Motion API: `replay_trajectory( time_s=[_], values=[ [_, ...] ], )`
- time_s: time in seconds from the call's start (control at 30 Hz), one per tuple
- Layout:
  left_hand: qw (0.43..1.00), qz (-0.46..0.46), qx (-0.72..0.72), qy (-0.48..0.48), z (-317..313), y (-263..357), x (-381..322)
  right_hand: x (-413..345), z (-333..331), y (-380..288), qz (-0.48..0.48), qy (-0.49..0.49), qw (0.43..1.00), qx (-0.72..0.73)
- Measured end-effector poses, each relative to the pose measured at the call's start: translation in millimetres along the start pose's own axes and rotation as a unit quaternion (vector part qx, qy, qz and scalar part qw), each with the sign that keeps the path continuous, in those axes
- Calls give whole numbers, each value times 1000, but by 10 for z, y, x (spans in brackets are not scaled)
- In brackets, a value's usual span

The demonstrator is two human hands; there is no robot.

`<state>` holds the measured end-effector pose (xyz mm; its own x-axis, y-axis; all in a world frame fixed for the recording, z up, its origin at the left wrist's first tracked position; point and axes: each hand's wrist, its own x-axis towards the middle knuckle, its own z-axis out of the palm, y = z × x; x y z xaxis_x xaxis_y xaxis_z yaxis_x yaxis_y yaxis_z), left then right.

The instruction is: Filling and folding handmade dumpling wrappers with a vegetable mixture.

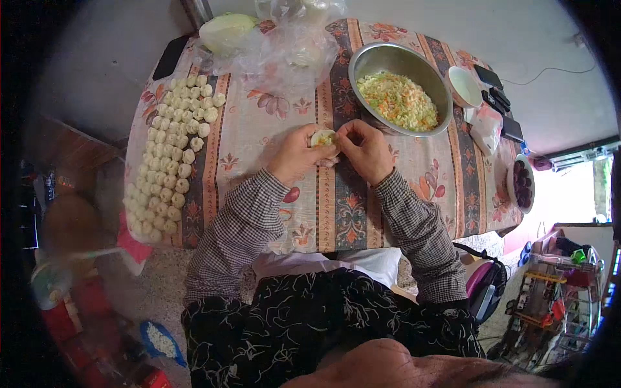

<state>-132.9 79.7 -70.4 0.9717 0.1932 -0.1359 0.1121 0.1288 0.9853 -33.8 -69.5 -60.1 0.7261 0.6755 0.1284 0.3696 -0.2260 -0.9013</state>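
Note:
A round dough wrapper (318, 135) with chopped vegetable filling in its middle rests in my left hand (300, 151), cupped between thumb and fingers. My right hand (365, 149) pinches the wrapper's right edge with thumb and forefinger. Just beyond the right hand stands a steel bowl (358, 58) holding shredded vegetable filling (399, 101) with pale green and orange bits. Many shaped dumplings (171, 154) sit in close rows along the table's left side.
A patterned tablecloth (271, 116) covers the table. Toward the back lie a cabbage (227, 32) and clear plastic bags (296, 53). At right are a white bowl (465, 87), dark devices (496, 99) and a bowl of dark round fruit (522, 184). A black flat object (171, 57) lies back left.

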Motion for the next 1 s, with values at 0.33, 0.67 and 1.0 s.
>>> replay_trajectory(
  time_s=[0.33, 0.67, 1.0],
  values=[
    [993, 81, 62, 54, -42, -112, 58, -7, 8, -10, -32, -13, 999, -12],
    [997, 27, -13, 68, -17, -71, 67, -21, 9, -27, -33, -1, 999, -20],
    [991, 70, 101, 53, -12, 10, -7, -54, 7, -137, -102, 4, 993, -60]
  ],
)
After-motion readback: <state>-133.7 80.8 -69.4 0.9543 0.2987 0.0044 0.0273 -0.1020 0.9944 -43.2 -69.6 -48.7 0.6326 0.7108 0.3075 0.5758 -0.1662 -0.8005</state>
